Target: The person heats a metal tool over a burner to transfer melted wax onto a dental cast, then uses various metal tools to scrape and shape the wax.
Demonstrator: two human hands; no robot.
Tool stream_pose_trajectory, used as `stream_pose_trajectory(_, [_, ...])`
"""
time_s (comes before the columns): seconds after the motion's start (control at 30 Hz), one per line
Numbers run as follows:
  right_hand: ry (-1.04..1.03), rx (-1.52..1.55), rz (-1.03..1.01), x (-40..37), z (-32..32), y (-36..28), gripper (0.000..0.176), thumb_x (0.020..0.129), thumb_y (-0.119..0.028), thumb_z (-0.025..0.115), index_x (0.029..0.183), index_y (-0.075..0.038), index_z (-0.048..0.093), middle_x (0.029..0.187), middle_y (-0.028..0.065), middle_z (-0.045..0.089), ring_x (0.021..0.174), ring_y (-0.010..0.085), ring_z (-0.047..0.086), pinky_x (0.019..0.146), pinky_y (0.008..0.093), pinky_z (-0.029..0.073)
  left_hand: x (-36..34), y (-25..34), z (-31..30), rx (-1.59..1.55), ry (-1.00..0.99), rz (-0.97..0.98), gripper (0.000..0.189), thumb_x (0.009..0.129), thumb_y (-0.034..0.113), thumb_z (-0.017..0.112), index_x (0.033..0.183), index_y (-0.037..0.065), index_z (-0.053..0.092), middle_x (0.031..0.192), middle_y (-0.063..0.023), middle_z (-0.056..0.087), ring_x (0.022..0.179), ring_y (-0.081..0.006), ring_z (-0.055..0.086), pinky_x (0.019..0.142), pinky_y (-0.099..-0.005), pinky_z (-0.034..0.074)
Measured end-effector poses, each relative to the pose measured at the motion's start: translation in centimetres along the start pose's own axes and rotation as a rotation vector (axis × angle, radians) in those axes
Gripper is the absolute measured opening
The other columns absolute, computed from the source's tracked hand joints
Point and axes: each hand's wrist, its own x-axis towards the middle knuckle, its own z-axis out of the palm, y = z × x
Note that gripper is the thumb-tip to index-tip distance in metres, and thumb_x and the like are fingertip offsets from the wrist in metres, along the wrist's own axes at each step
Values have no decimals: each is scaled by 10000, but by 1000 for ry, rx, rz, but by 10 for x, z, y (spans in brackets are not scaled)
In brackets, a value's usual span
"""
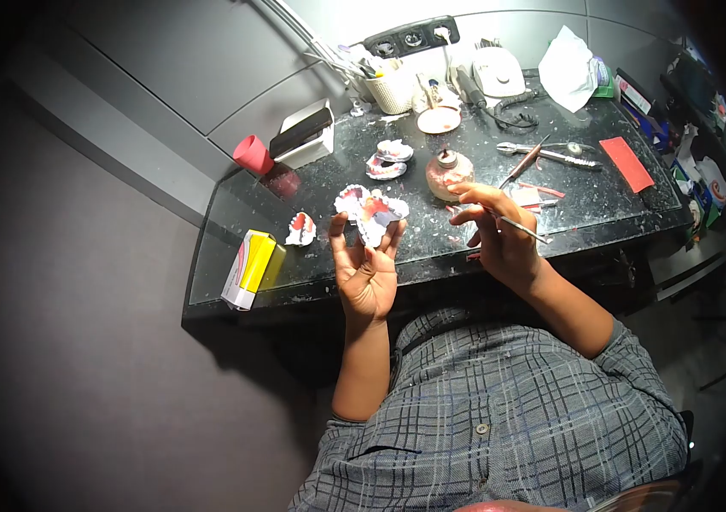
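My left hand (364, 282) is raised before the bench edge, its fingers and thumb closed around a white plaster dental cast (371, 229) with red wax on it. In my right hand (506, 239) is a thin metal wax carving tool (523, 229), gripped between bent fingers. The right fingertips overlap the side of a round glass spirit lamp (444, 181) in this view. Behind the left hand, more dental casts (388, 162) stand on the black bench (329, 175). A smaller cast with red wax (300, 230) lies to its left.
A yellow and white box (250, 269) sits at the front left corner, with a red cup (252, 154) farther back. Toward the right lie a red wax sheet (626, 165) and a long metal instrument (551, 155). A tool holder (390, 94) and a white plastic bag (568, 70) line the back.
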Motion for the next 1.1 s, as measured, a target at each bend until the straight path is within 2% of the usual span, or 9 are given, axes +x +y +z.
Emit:
stream_pose_trajectory(0.4, [-45, 137, 75, -3, -1, 1, 211, 1027, 82, 475, 1207, 43, 578, 1208, 172, 667, 844, 202, 737, 653, 279, 639, -2, 2, -1, -74, -10, -10, 678, 942, 12, 660, 1528, 142, 346, 1543, -179, 436, 1405, -479, 432, 1234, -638, 233])
stream_pose_trajectory(0.47, [-57, 163, 28, -3, -1, 4, 221, 1038, 62, 473, 1234, 30, 568, 1203, 179, 673, 846, 198, 737, 621, 272, 637, -2, 2, -1, -84, -7, -15, 676, 941, 5, 656, 1528, 136, 346, 1543, -179, 437, 1404, -482, 432, 1235, -637, 230])
stream_pose_trajectory(0.67, [-70, 195, 67, -6, -2, 4, 192, 1071, -29, 473, 1240, 18, 550, 1171, 198, 681, 843, 194, 736, 576, 259, 628, -2, 2, 0, -77, -9, -2, 667, 947, -4, 637, 1533, 121, 345, 1550, -177, 433, 1403, -484, 432, 1239, -634, 222])
stream_pose_trajectory(1.1, [-44, 305, 156, -6, -1, 0, 196, 1093, -87, 446, 1161, 45, 573, 1177, 177, 675, 826, 180, 732, 598, 261, 635, -2, 3, 0, -106, 1, -3, 661, 938, -18, 630, 1527, 106, 356, 1542, -183, 448, 1405, -474, 438, 1239, -638, 214])
